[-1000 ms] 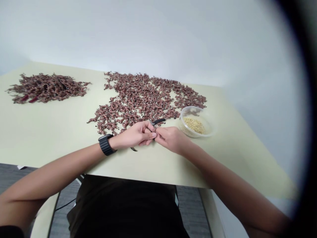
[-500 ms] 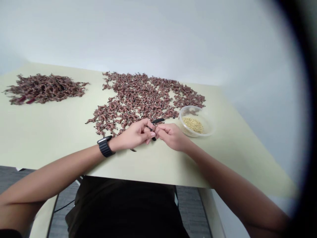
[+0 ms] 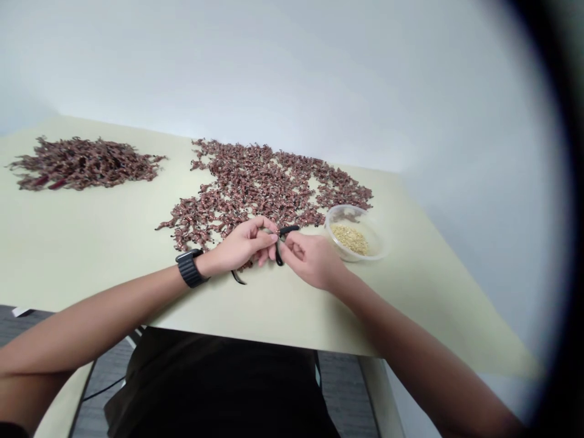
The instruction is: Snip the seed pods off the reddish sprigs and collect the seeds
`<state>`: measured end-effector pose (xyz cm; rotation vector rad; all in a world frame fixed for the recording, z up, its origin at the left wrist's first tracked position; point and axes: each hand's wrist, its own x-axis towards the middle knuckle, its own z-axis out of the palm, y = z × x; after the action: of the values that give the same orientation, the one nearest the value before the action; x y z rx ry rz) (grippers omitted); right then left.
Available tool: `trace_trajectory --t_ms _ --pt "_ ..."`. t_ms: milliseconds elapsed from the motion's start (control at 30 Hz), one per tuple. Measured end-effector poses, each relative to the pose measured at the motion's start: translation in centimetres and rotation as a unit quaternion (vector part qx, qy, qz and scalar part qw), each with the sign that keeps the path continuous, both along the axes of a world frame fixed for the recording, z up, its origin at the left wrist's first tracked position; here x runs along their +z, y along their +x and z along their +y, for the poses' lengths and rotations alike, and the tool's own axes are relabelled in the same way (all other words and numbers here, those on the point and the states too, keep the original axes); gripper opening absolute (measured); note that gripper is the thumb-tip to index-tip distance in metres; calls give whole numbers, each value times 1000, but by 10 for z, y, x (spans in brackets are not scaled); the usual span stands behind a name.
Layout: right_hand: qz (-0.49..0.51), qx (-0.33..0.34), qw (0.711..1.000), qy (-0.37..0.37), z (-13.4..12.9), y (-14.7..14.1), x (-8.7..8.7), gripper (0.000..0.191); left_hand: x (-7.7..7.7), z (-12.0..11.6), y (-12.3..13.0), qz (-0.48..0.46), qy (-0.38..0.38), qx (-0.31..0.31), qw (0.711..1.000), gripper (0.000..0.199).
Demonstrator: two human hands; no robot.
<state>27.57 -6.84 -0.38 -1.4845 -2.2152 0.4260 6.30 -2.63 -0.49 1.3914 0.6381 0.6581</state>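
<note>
My left hand [image 3: 244, 243] and my right hand [image 3: 312, 260] meet in front of the table, fingertips close together. Between them runs a thin black cord [image 3: 288, 230], and both hands pinch it. A lower loop of it [image 3: 278, 258] shows under the fingers, and a black end [image 3: 238, 277] lies below my left palm. Just behind my left fingers spreads a wide layer of small reddish-brown pieces [image 3: 260, 182]. Behind my right hand stands a clear plastic tub [image 3: 340, 210] holding pale yellow grains [image 3: 350, 239].
A denser pile of darker reddish-brown pieces [image 3: 82, 163] lies at the far left of the pale green table [image 3: 91, 243]. A black watch [image 3: 189, 268] is on my left wrist. The table's near edge runs just below my forearms, and a white wall stands behind it.
The whole scene sits slightly lower and tilted as my head has moved. My hands have turned a little, and the black cord's lower loop shows more clearly between them.
</note>
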Motion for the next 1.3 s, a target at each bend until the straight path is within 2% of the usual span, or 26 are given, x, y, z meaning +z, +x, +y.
trace_trajectory --t_ms 100,200,267,333,400,467,533,567,633,700,733,800,900,967,1033,1133,1300 --pt "-119 2 993 -14 -3 -7 -6 36 1 8 -4 5 6 69 998 23" --pt "-194 23 981 2 -5 -13 -10 27 3 17 -11 22 42 144 988 24" --pt "-209 18 978 19 -6 -13 -8 22 6 23 -16 33 74 183 980 23" --pt "-183 -4 982 44 -5 -8 0 22 8 27 -21 41 93 204 974 25" --pt "-110 -36 990 85 -4 0 10 27 10 30 -23 54 92 210 972 29" --pt "12 -79 991 107 -3 8 20 30 11 30 -23 63 70 194 977 34" --pt "187 -88 978 30 -2 13 26 35 12 29 -22 49 33 138 989 37" --pt "282 -77 956 -38 -1 14 27 37 12 28 -22 35 16 100 994 34" --pt "433 -49 883 -174 1 13 26 40 12 27 -21 11 -11 20 1000 35" --pt "505 -40 825 -252 3 10 21 41 12 24 -21 2 -26 -34 999 50" --pt "516 -45 814 -263 4 8 17 41 12 23 -20 4 -36 -50 998 54" --pt "506 -67 826 -241 6 3 11 41 13 20 -19 11 -60 -60 996 54" --pt "428 -98 891 -118 5 -6 4 42 13 12 -13 11 -81 -22 996 53" --pt "338 -92 936 -37 2 -11 0 56 12 6 -9 6 -88 5 996 54" --pt "246 -83 966 -2 -1 -17 -2 76 12 1 -5 12 -99 11 995 51" --pt "157 -86 984 6 -5 -21 -4 93 13 -5 -3 36 -98 13 994 47" --pt "107 -64 992 8 -5 -18 -5 83 14 -5 -3 65 -67 15 996 47"
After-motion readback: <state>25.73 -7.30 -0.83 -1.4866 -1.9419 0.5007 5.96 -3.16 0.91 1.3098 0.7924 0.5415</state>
